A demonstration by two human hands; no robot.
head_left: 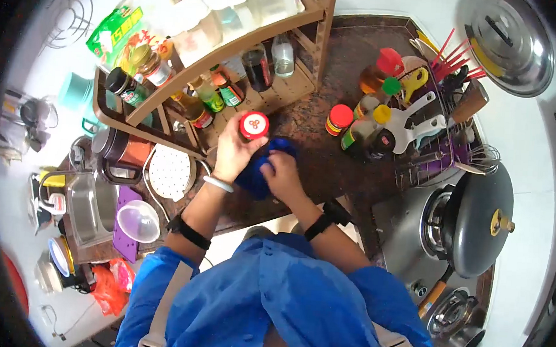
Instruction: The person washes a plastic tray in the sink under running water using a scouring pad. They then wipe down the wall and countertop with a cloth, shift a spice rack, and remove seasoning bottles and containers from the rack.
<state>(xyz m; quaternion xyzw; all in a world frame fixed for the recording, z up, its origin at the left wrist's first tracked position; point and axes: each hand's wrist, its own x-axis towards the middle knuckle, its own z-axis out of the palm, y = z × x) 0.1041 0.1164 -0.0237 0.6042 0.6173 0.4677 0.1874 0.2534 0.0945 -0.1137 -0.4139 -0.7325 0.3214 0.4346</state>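
Note:
My left hand (233,152) is wrapped round a jar with a red lid (254,125), its white top label facing up. Only the lid shows clearly; the hand hides most of the jar's body. Just to the right, my right hand (283,176) has its fingers curled on a dark blue cloth (253,178), which lies bunched between the two hands over the counter (335,177). Behind my left hand, several sauce bottles and a green-labelled jar (229,93) stand on the lower level of a brown rack (303,79).
Right of the hands stand another red-lidded jar (339,119) and several bottles, beside a utensil rack (448,142). A lidded black wok (482,218) sits on the stove (408,235). To the left are a white perforated basket (171,172), a purple board (124,224) and a sink (88,209).

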